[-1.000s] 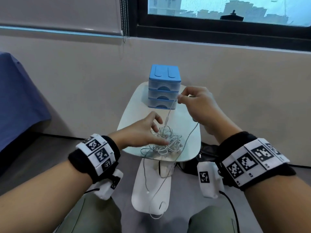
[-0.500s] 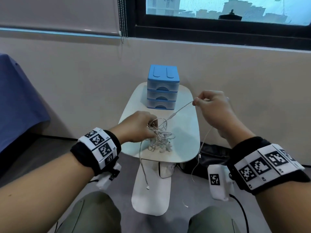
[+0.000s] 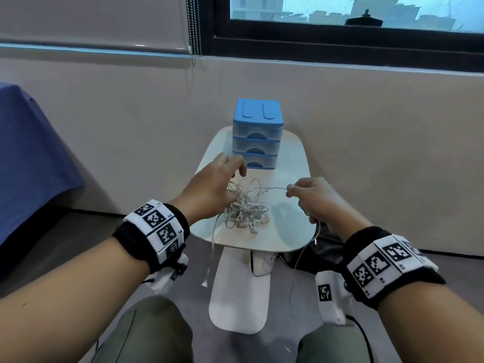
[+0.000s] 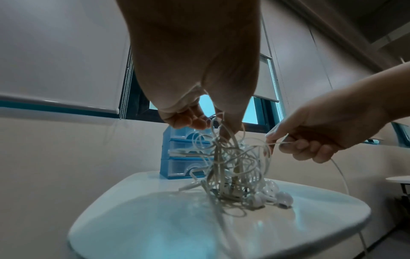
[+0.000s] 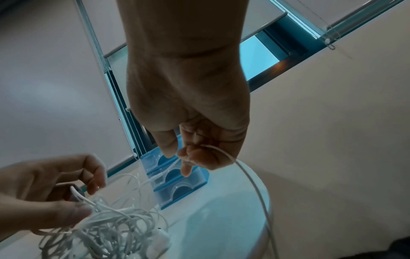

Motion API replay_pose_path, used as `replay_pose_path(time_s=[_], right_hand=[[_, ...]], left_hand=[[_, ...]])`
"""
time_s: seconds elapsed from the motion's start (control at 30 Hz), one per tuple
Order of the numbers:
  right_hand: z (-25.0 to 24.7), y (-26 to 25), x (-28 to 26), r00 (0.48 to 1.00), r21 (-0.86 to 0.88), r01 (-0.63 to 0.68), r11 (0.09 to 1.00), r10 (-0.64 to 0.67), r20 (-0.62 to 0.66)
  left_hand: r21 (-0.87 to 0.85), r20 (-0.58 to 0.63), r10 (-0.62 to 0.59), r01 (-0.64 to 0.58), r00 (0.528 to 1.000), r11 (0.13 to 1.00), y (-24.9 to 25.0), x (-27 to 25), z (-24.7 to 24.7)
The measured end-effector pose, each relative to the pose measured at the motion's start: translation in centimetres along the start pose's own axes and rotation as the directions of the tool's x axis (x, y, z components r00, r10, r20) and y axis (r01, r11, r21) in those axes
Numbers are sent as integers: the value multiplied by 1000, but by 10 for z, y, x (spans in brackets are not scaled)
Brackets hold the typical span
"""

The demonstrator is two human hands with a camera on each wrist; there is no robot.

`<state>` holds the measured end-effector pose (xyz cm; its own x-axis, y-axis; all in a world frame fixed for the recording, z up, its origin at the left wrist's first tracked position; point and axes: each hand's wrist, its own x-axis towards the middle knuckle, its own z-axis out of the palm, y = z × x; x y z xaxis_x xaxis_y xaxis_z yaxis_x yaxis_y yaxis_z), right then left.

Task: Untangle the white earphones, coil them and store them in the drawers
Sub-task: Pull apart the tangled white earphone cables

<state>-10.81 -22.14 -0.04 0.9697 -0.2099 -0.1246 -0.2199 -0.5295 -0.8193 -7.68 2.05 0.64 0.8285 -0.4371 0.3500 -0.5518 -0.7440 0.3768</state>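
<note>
— So, where are the white earphones (image 3: 246, 205) right now?

— They sit in a messy heap on the white counter (image 3: 285, 231), near its front edge. The little blue drawers (image 3: 257, 134) stand at the back of the counter, all three pushed in.

— What are the hands doing?

— The left hand (image 3: 213, 187) is on the left side of the heap. From the head view you only see its back over the cords. The left wrist view shows more: the fingers (image 4: 188, 119) curl down and pinch some loops, so the top of the heap is lifted while the ear buds (image 4: 268, 194) rest on the counter.

— And the other one?

— The right hand (image 3: 314, 200) is just right of the heap. It pinches one cord between thumb and finger. The right wrist view shows the cord running through the curled fingers (image 5: 199, 156) and then bending down past the counter's edge.

— Does any view show where that cord ends?

— Only the head view. There it hangs below the right hand, off the front of the counter. Another loose cord with a plug (image 3: 205, 283) dangles on the left side, above the grey floor (image 3: 104, 258).

— Anything else around?

— A blue cloth (image 3: 28, 158) at the far left and a window (image 3: 353, 11) up on the wall.
</note>
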Motion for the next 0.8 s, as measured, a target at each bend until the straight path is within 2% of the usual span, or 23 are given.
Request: replay_pose_path(time_s=[0.1, 0.17, 0.33, 0.43, 0.6, 0.8], right_hand=[[6, 4, 6, 1000, 12, 15, 1000, -15, 14], [13, 6, 8, 998, 60, 35, 998, -38, 40], [32, 16, 14, 996, 194, 22, 981, -39, 84], [37, 16, 16, 995, 211, 35, 977, -53, 80], [37, 8, 17, 994, 248, 56, 967, -78, 79], [46, 8, 18, 979, 272, -13, 962, -43, 200]], left_hand=[[-96, 82, 21, -13, 996, 995, 0, -2, 4], [-188, 118, 2, 20, 993, 982, 2, -3, 7], [-286, 30, -103, 107, 994, 952, 9, 1, 18], [-274, 18, -149, 148, 989, 950, 13, 4, 22], [-241, 55, -145, 154, 988, 958, 15, 6, 23], [-204, 87, -139, 154, 987, 967, 10, 8, 22]])
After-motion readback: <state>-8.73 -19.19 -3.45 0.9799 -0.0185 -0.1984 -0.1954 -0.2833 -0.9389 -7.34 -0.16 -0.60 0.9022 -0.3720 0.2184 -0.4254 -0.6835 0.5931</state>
